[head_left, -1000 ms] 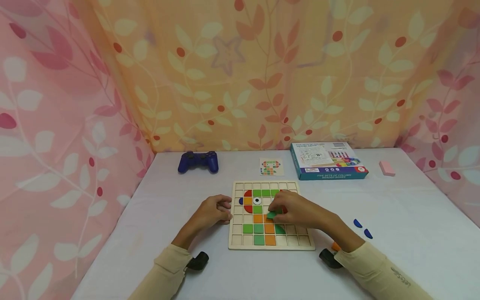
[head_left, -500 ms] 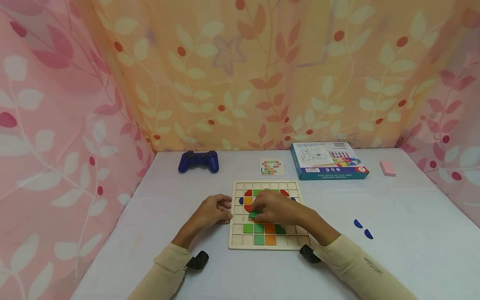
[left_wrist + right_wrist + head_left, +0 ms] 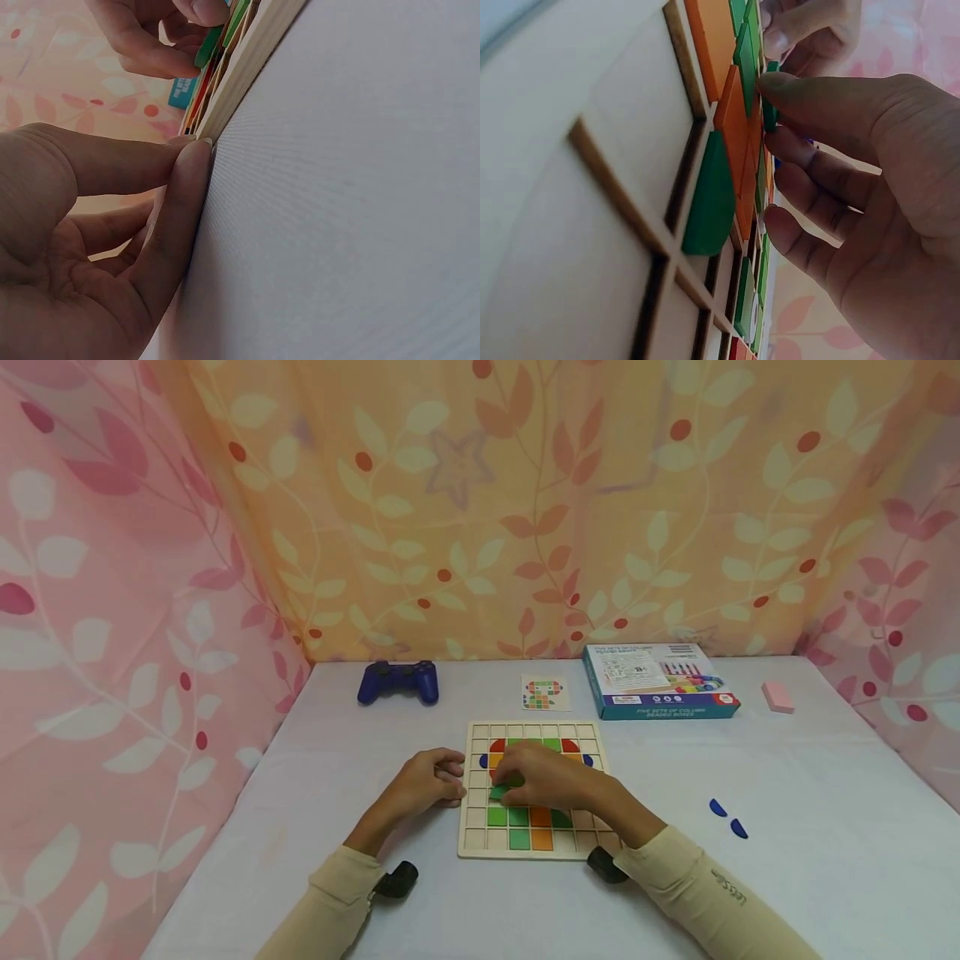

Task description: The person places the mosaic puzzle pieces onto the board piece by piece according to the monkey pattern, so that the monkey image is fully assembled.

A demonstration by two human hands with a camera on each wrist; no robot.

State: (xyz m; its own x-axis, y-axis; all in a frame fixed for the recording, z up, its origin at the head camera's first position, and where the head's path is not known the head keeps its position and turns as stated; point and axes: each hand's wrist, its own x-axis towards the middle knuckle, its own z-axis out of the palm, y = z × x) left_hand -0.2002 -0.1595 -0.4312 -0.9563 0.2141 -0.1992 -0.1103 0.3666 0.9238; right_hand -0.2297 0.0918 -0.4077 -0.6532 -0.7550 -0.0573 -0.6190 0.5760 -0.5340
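A wooden grid board (image 3: 476, 839) lies on the table, partly filled with red, orange, green and blue tiles. At its left edge is my left hand (image 3: 423, 781); in the left wrist view the thumb and a finger pinch the rim. My right hand (image 3: 551, 772) reaches over the board and pinches a green tile (image 3: 498, 793) between thumb and finger, above the left part of the grid. That green tile (image 3: 772, 97) looks tilted in the right wrist view. Part of the pattern is hidden beneath the right hand.
Behind the board lies a small pattern card (image 3: 545, 692). A blue game controller (image 3: 397, 682) is at the back left, a flat toy box (image 3: 660, 681) at the back right, and a pink block (image 3: 777, 697) beyond it. Two blue half-round pieces (image 3: 717, 807) lie right of the board.
My right hand has moved left across the board, carrying the green tile from the middle to the left part of the grid. The left hand has stayed at the board's edge.
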